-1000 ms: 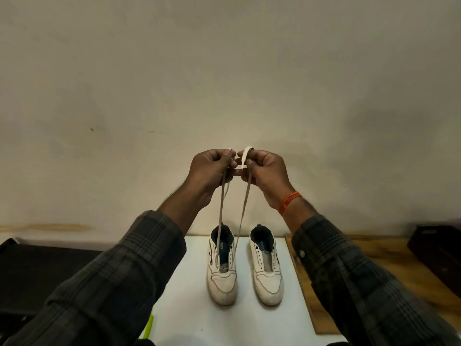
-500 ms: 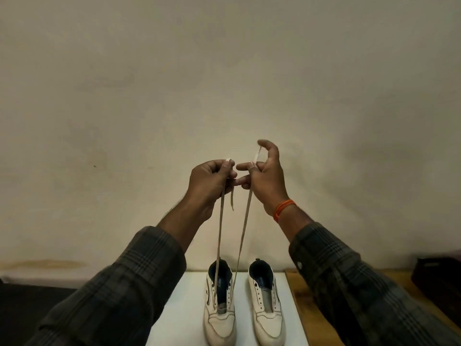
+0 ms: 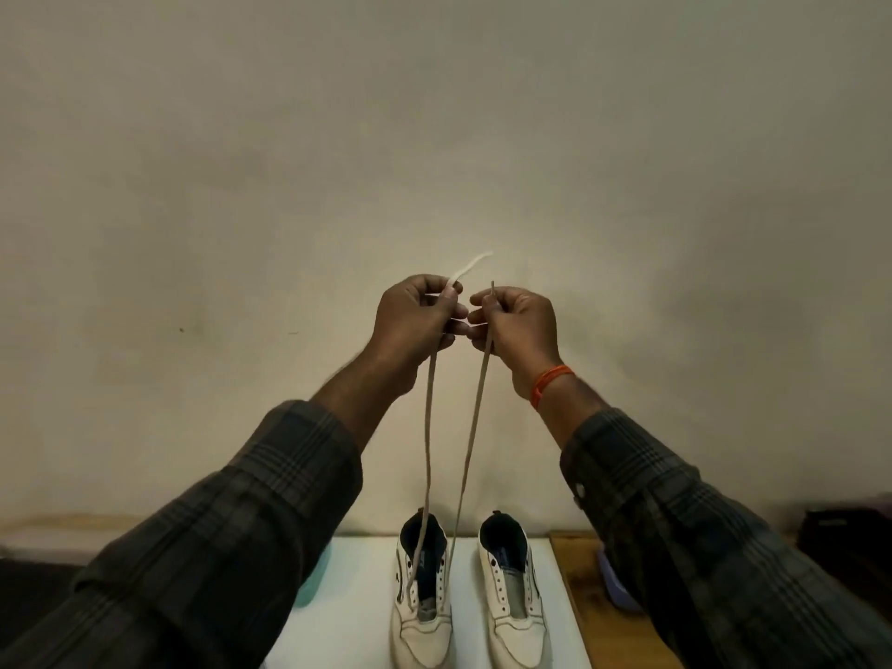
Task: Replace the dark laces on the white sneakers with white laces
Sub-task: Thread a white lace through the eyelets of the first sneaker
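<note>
Both hands are raised in front of the plain beige wall (image 3: 434, 137), each gripping one end of a long flat off-white lace (image 3: 469, 432). The left hand (image 3: 415, 325) has fingers curled round its strand, the loose tip flicking up above the fist; the right hand (image 3: 519, 330), w/ an orange thread band (image 3: 548, 384) at the wrist, pinches the other strand between thumb and fingers, its tip poking up. The two strands run down taut to the left white leather sneaker (image 3: 422, 601) on the white tabletop (image 3: 352, 620), entering its lowest eyelets — the rest look empty.

Why held this way, prob.: lifting both ends side by side lets the person compare lengths so the lace sits centred before crossing upward. Fists nearly touch, which fits levelling the tips.

The right white leather sneaker (image 3: 514, 601) stands just beside its pair, no lace in it, eyelets bare. No dark laces visible anywhere — so judging by that, removal is done and re-lacing has only begun.

A wooden board (image 3: 603, 634) lies right of the white top; a teal object (image 3: 313, 586) peeks by the left sleeve, a purple one (image 3: 615, 586) by the right.

Writing: a small mark on each tongue, too blurred to read. No brand legible.
</note>
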